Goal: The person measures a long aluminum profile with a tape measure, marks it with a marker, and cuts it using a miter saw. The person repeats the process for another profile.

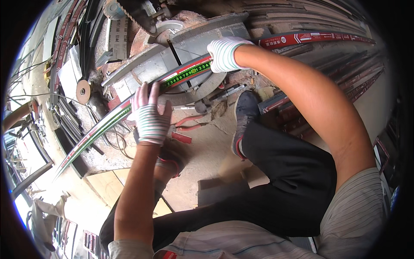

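A long red and grey metal profile strip (310,38) lies slantwise across the grey bed (185,50) of a mitre saw. Along it runs the green blade of a tape measure (189,73), stretching far down to the left. My right hand (226,54), in a white striped glove, is closed around the tape and the strip's near edge; its fingertips are partly hidden. Resting on the strip and tape, my gloved left hand (151,114) has its fingers extended and its thumb apart. The tape's case cannot be made out.
Red-handled pliers (189,123) lie on the floor by my feet, near a shoe (246,112). An angle grinder with a brown disc (83,91) sits at the left. Dark profile strips (297,15) are stacked at the far right, and cables and offcuts litter the left.
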A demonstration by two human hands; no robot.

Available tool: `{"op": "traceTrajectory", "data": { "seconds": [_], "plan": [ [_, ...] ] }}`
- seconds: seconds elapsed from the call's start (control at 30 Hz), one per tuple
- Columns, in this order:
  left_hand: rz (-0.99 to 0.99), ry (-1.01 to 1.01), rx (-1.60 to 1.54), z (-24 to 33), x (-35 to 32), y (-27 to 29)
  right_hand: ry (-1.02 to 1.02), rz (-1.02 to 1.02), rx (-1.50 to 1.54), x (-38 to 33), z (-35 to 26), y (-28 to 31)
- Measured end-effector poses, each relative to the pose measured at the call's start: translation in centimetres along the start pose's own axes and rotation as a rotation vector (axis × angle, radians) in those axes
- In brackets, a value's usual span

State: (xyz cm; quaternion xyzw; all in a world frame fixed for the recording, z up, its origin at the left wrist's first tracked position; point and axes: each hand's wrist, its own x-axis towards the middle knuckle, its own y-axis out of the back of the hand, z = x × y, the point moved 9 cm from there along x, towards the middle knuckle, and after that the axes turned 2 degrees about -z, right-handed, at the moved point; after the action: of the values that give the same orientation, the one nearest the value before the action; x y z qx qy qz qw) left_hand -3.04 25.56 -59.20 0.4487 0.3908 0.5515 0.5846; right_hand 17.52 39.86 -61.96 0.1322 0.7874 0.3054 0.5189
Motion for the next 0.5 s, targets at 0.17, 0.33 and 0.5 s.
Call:
{"op": "traceTrajectory", "data": {
  "seconds": [0.17, 0.33, 0.5],
  "plan": [
    [-0.054, 0.081, 0.007, 5.8, 1.2, -2.7, -0.014, -0.017, 0.010, -0.2, 0.0, 0.1],
    [-0.097, 0.181, 0.028, 7.8, 1.5, -4.3, -0.018, 0.004, 0.006, -0.5, -0.2, 0.4],
    [-0.173, 0.227, 0.058, 8.6, 2.2, -4.9, -0.020, 0.010, 0.026, -0.2, 0.3, 0.2]
  ]
}}
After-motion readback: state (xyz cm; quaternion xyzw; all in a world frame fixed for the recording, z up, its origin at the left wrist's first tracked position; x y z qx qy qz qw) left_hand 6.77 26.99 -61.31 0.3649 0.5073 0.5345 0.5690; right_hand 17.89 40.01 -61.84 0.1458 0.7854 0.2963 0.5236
